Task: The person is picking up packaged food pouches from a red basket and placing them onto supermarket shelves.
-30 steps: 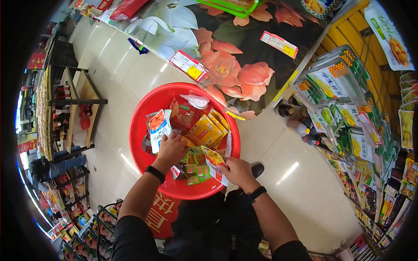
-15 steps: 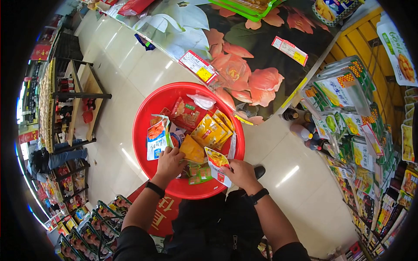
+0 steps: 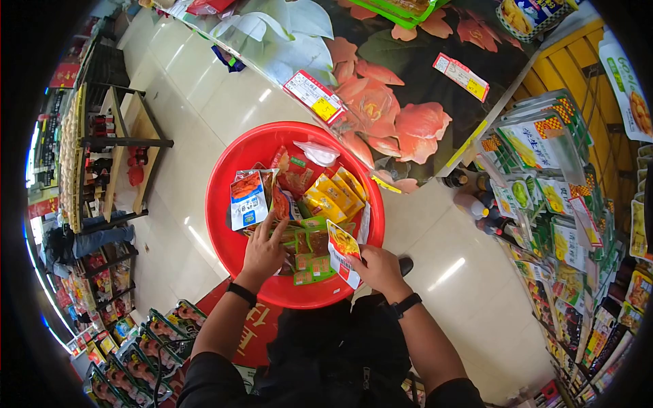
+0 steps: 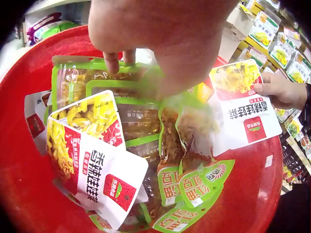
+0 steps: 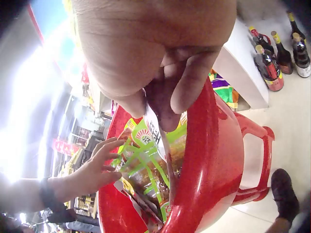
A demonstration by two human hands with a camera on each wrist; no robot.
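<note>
A red basin [image 3: 224, 253] holds packets. My left hand [image 3: 264, 253] [image 4: 160, 39] [image 5: 92, 170] reaches over green-edged packets [image 3: 306, 255] [image 4: 138, 114] with its fingers spread and grips nothing; whether a fingertip touches them is unclear. My right hand [image 3: 379, 268] [image 4: 279, 91] [image 5: 160, 53] pinches the edge of a white packet [image 3: 343, 262] [image 4: 245, 109] [image 5: 154, 131] with a picture of yellow food, tilted at the basin's right side. A similar white packet [image 4: 104, 155] lies on the pile in the left wrist view. Yellow packets [image 3: 330, 202] sit behind.
A blue-and-white packet [image 3: 249, 204] and a red packet [image 3: 296, 175] lie in the basin. Behind stands a flower-printed counter [image 3: 381, 88] with price labels. Packed shelves [image 3: 544, 183] and bottles [image 3: 473, 204] are at the right, wooden shelving [image 3: 126, 153] at the left.
A yellow packet by my left fingers has moved away from them, and the green-edged packets show more. My left fingers have spread. My right hand still holds its white packet.
</note>
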